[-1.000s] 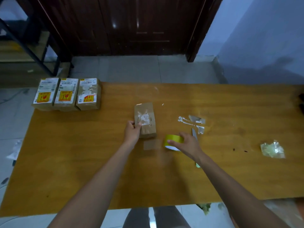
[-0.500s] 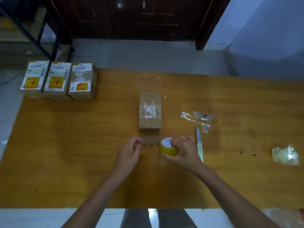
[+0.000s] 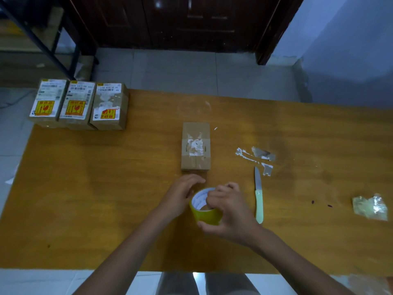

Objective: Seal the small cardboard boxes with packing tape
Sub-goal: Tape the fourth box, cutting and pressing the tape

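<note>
A small brown cardboard box with torn label remains lies in the middle of the wooden table. Just in front of it my right hand grips a yellow roll of packing tape, fingers through its core. My left hand is curled against the roll's left side; whether it pinches the tape end is hidden. Three labelled boxes stand side by side at the table's far left corner.
A knife with a pale green handle lies right of my right hand, blade pointing away. Torn label scraps lie beyond it. A crumpled piece of clear plastic sits near the right edge.
My left hand let go of the middle box and came back to the tape roll. My right hand lifted the roll and drew it closer to me.
</note>
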